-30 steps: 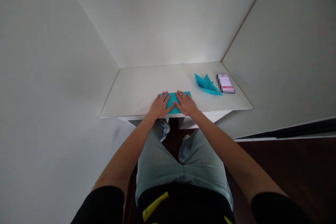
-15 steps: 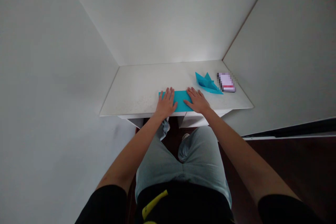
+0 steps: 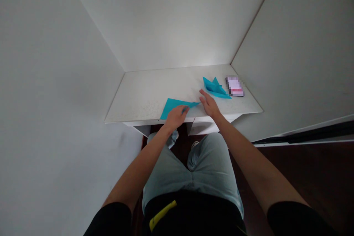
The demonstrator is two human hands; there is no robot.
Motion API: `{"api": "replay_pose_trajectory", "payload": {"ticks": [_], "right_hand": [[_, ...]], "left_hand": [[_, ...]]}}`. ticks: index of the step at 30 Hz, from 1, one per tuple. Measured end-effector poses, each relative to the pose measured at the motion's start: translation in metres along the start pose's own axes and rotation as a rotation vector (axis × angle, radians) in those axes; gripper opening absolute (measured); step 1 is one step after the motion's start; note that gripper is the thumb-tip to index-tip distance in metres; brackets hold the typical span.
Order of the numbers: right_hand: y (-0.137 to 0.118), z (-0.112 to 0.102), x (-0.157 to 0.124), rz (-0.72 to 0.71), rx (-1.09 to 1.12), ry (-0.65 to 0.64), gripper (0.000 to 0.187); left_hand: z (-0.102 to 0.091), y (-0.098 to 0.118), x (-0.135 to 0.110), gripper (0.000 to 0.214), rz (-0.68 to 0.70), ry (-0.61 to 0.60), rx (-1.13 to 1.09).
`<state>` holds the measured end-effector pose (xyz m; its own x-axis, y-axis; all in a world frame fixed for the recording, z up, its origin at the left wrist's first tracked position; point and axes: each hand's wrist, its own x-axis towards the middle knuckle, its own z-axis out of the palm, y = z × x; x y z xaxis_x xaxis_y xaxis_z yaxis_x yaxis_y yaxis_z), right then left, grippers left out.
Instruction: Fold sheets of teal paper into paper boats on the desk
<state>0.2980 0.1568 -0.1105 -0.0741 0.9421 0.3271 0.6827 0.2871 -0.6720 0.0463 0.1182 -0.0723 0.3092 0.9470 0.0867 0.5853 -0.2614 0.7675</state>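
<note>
A folded sheet of blue paper lies at the front edge of the white desk, its right part lifted and tilted. My left hand pinches the paper's near edge around its middle, thumb and fingers closed on it. Just past the paper's right tip is my right hand, open, with fingers stretched forward and thumb apart. Whether it touches that tip I cannot tell. Behind my right hand sits a blue paper boat.
The white desk stands in a corner between white walls. A phone with a blurred-out screen lies at its right end, beside the boat. A drawer is under the front edge, above my knees.
Both hands lay flat on the paper before. My left hand has since gripped its near edge and lifted and turned it; my right hand has come off it.
</note>
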Motion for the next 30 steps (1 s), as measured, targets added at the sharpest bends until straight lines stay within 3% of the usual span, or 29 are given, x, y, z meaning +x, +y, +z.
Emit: {"api": "replay_pose_trajectory", "payload": {"ticks": [4,7,12,15,19,24,27,30], "right_hand": [[-0.003,-0.005,-0.002,0.011,0.069,0.018,0.081],[-0.005,-0.006,-0.001,0.006,0.049,-0.027,0.081],[-0.011,-0.004,0.0,-0.024,-0.054,-0.077,0.087],[-0.016,-0.004,-0.001,-0.066,-0.21,-0.12,0.074],[-0.021,-0.005,-0.003,-0.13,-0.324,-0.175,0.04],[-0.023,-0.007,-0.004,-0.181,-0.308,-0.232,0.034],[-0.023,-0.008,-0.004,-0.186,-0.276,-0.254,0.036],[-0.021,-0.007,-0.003,-0.139,-0.253,-0.214,0.042]], "left_hand": [[-0.018,0.002,0.021,0.05,-0.346,0.413,-0.684],[-0.019,-0.003,0.029,0.053,-0.385,0.514,-0.783],[-0.002,-0.017,0.014,0.076,-0.32,0.448,-0.402],[-0.002,-0.026,0.007,0.086,-0.284,0.407,-0.335],[-0.021,-0.036,0.02,0.077,-0.357,0.353,-0.246],[-0.043,-0.042,0.045,0.072,-0.42,0.213,-0.216],[-0.044,-0.041,0.051,0.068,-0.314,0.124,-0.147],[-0.038,-0.039,0.046,0.054,-0.11,0.051,0.022]]}}
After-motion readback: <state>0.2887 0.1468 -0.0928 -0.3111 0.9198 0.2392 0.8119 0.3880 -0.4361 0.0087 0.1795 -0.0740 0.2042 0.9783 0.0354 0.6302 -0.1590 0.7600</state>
